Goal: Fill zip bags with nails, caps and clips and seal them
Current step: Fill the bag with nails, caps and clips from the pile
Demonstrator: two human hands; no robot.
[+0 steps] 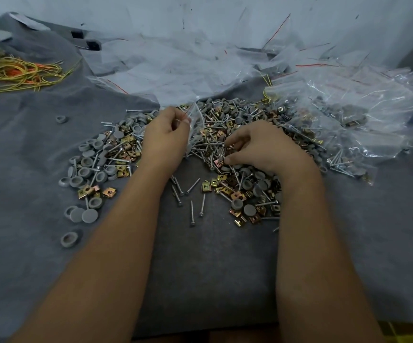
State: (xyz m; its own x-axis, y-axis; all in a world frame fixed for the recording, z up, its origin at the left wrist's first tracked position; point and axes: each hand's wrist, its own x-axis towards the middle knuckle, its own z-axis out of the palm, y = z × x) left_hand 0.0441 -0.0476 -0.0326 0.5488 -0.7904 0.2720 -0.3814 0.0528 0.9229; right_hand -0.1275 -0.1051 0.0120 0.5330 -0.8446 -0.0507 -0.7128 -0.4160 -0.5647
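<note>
A wide heap of nails (215, 142), grey round caps (86, 162) and brass-coloured clips (123, 144) lies on a grey cloth (27, 169). My left hand (163, 137) pinches the top of a small clear zip bag (196, 125) that hangs over the heap. My right hand (262, 147) reaches into the middle of the heap with curled fingers, its fingertips pinching at nails and a clip there. What it holds between the fingers is partly hidden.
Empty zip bags (175, 68) lie piled at the back. Filled bags (348, 120) lie at the right. A tangle of yellow and orange rubber bands (15, 73) sits at the far left. Loose nails (190, 196) and caps (69, 238) lie scattered near the front.
</note>
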